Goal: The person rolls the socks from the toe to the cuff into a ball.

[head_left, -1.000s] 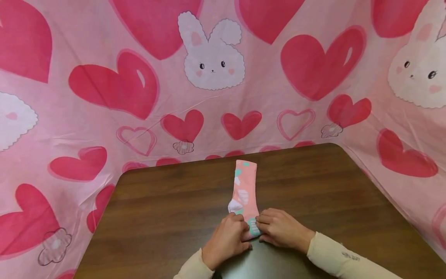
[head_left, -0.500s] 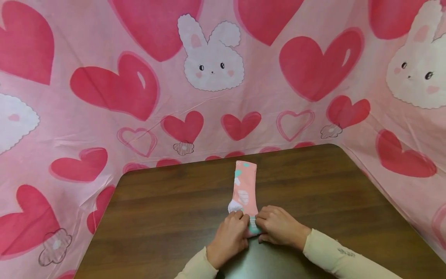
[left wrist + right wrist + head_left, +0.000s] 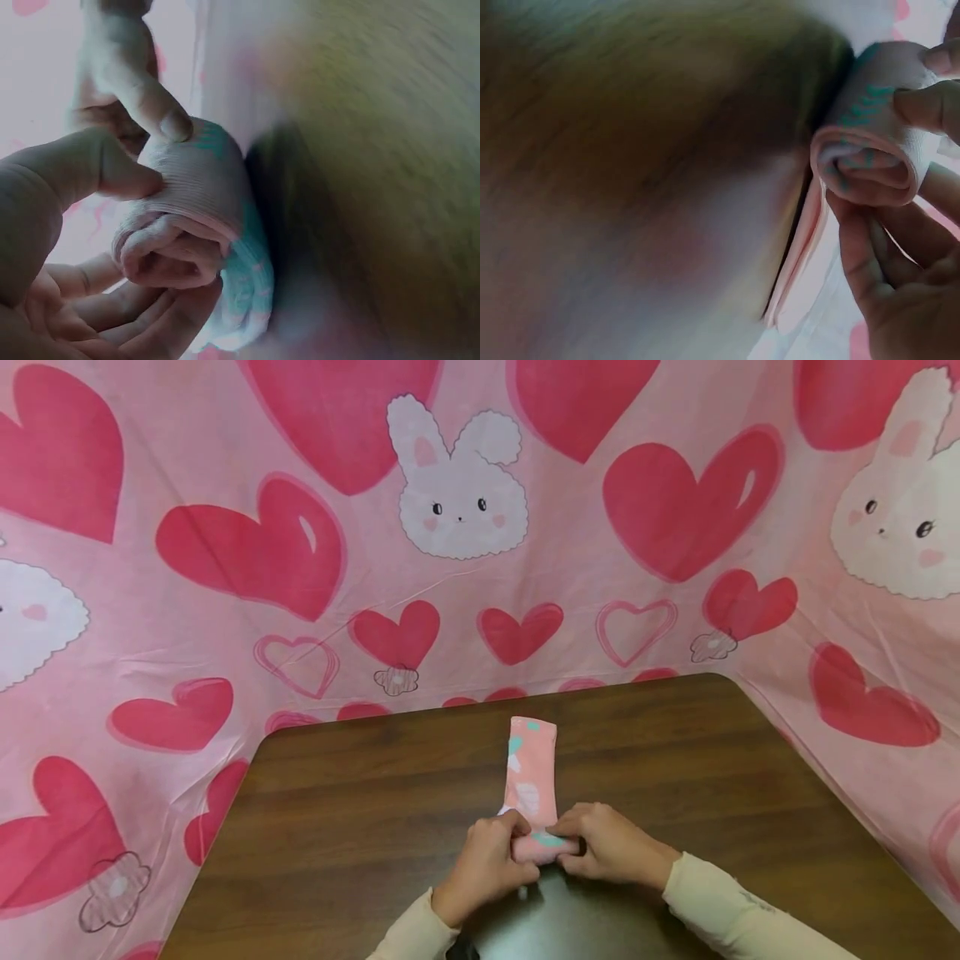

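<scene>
A pink sock (image 3: 534, 760) with white and mint patches lies lengthwise on the wooden table, its cuff toward the back. The near end is wound into a thick roll, whose spiral layers show in both wrist views. My left hand (image 3: 487, 860) holds the roll's left end, thumb on the near side and fingers curled at the far side. At the right end my right hand (image 3: 615, 847) grips it the same way. In the left wrist view the left thumb (image 3: 127, 172) presses the ribbed fabric. The white heel is mostly covered by the left fingers.
The brown table (image 3: 360, 793) has rounded back corners. Behind and beside it hangs a pink cloth (image 3: 562, 552) printed with hearts and rabbits. A small dark object (image 3: 462, 948) shows at the left wrist.
The toe end, flat between the hands a second ago, is now a thick roll reaching near the heel. The fingers have curled further round it, and the flat length of sock has become shorter.
</scene>
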A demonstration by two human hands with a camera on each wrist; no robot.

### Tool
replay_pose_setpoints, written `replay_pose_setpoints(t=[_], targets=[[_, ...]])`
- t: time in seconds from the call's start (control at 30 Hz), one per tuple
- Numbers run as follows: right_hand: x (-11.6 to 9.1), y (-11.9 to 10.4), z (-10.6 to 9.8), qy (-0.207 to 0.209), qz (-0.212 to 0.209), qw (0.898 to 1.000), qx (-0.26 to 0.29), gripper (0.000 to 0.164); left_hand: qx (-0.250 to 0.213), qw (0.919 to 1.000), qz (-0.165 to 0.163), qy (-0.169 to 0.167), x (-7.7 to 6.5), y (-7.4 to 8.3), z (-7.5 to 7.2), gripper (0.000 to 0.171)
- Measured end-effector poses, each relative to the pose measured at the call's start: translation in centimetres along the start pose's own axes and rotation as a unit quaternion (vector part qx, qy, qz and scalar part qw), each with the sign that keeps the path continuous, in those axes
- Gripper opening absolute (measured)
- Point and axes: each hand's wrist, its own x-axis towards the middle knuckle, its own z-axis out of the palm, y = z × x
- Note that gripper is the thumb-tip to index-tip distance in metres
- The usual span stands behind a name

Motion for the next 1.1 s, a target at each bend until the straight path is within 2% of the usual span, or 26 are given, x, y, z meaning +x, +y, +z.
replay_pose_setpoints(t=[0.13, 0.33, 0.43, 0.53, 0.63, 0.73, 0.77, 0.83, 0.9, 1.0, 1.1], targets=[[0.0, 0.2, -0.3, -0.043, 0.046, 0.996, 0.06, 0.033, -0.059, 0.9973, -0.039, -0.017, 0.2, -0.5, -0.4, 0.025], [0.2, 0.7, -0.2, -0.039, 0.052, 0.991, 0.121, 0.019, -0.127, 0.9878, -0.076, -0.049, 0.4, -1.0, -1.0, 0.015], [0.2, 0.9, -0.2, -0.042, 0.059, 0.987, 0.142, 0.013, -0.129, 0.9869, -0.08, -0.053, 0.4, -1.2, -1.2, 0.015], [0.3, 1.0, -0.2, -0.04, 0.068, 0.987, 0.143, 0.011, -0.107, 0.9898, -0.075, -0.057, 0.3, -1.4, -1.3, 0.018], [0.5, 1.0, -0.2, -0.031, 0.076, 0.989, 0.126, 0.009, -0.052, 0.9969, -0.046, -0.038, 0.2, -1.3, -1.4, 0.021], [0.5, 1.0, -0.2, -0.026, 0.083, 0.989, 0.118, 0.008, 0.022, 0.9992, 0.032, 0.007, 0.2, -0.7, -1.3, 0.022], [0.5, 1.0, -0.2, -0.027, 0.087, 0.989, 0.113, 0.007, 0.047, 0.9964, 0.066, 0.022, 0.2, -0.4, -1.3, 0.021], [0.5, 1.0, -0.1, -0.027, 0.094, 0.99, 0.102, 0.007, 0.086, 0.9856, 0.141, 0.038, 0.2, 0.1, -1.2, 0.018], [0.5, 0.8, -0.1, -0.022, 0.102, 0.991, 0.087, 0.009, 0.104, 0.976, 0.19, 0.025, 0.2, 0.4, -1.1, 0.011], [0.3, 0.2, -0.1, 0.002, 0.087, 0.996, 0.028, 0.017, 0.125, 0.9688, 0.214, 0.005, 0.2, 0.5, -1.1, 0.005], [0.0, -0.7, -0.1, 0.05, 0.016, 0.996, -0.076, 0.023, 0.138, 0.9684, 0.208, -0.001, 0.1, 0.4, -1.2, 0.005]])
